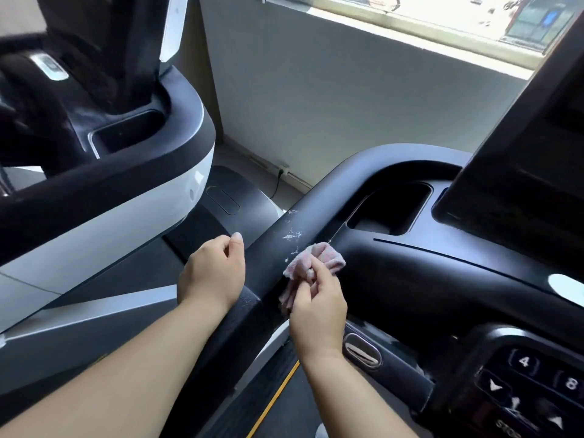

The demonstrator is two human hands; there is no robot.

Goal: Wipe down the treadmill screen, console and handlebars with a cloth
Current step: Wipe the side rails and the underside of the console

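A crumpled pink cloth [328, 257] lies against the treadmill's black left handlebar [278, 229], pinched in my right hand [317, 306]. White smears [292, 237] mark the bar just above the cloth. My left hand [213, 273] hovers at the bar's left side, its fingers loosely curled and holding nothing. The black console [442, 279] spreads to the right, with a cup recess [392, 210] in it. The dark screen [518, 172] rises at the far right. A keypad [537, 384] with numbers and arrows sits at the lower right.
A second treadmill [132, 172], black and white, stands close on the left. A grey wall [347, 105] and a bright window [442, 17] lie ahead. A plug and cable [279, 178] sit at the floor by the wall. A metal grip sensor [361, 350] sits below my right wrist.
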